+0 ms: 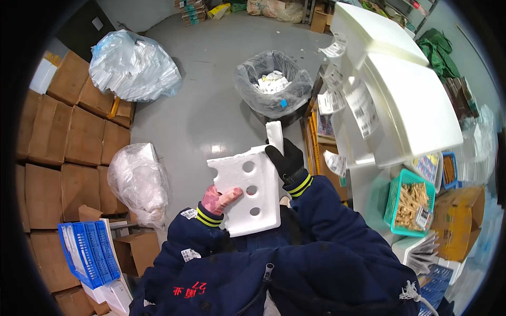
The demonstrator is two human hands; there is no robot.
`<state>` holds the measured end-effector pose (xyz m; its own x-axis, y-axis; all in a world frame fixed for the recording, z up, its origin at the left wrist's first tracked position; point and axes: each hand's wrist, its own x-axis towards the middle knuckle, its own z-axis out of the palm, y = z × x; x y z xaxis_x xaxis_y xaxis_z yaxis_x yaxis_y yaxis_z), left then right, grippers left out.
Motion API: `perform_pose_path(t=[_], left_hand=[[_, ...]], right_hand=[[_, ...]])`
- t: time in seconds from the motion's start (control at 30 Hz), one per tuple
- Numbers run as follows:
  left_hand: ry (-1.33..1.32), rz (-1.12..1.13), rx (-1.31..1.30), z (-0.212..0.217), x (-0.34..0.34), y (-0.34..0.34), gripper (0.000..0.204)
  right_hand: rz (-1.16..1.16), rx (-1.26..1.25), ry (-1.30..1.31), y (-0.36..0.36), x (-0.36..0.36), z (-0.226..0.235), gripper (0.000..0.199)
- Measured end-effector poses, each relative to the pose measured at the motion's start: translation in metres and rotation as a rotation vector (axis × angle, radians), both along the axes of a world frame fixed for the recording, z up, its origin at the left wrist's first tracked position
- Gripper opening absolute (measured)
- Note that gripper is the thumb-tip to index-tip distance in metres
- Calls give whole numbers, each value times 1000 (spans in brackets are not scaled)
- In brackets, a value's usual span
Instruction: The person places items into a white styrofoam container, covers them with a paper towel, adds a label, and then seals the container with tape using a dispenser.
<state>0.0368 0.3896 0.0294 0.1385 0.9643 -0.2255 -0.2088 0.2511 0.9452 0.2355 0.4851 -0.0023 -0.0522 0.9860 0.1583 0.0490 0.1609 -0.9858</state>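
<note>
In front of my body I hold a white foam board [240, 174] with several round holes and a ragged far edge. My left hand [219, 200], in a pink glove, grips its left side, with one digit lying across the face by the middle hole. A black glove covers my right hand [287, 160], which is closed at the board's far right corner around a narrow white foam strip [274, 134]. The strip sticks up past the board; whether the two are still joined there is hidden by the glove. Beyond them stands a bin lined with a clear bag [245, 79], holding white scraps.
Brown cartons [84, 137] are stacked at the left, beside stuffed clear bags [134, 66] and blue plastic baskets [92, 253]. At the right, large white boxes [416, 105] with hanging labels stand near a green basket [395, 205] of wooden pieces and an open carton [458, 221].
</note>
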Motion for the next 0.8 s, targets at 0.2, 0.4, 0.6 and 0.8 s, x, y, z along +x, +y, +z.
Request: perform_pose_path(t=[0.2, 0.4, 0.6, 0.8], left_hand=[[-160, 209, -162, -17, -30, 92, 46], [-155, 517, -98, -104, -90, 196, 43], [-39, 471, -111, -153, -112, 363, 39], [6, 214, -138, -173, -110, 445, 48]], right_hand=[[-138, 17, 209, 145, -15, -8, 26], [-378, 53, -132, 322, -68, -50, 33], [-430, -149, -648, 478, -35, -212, 67], [-27, -88, -1032, 409, -158, -157, 25]])
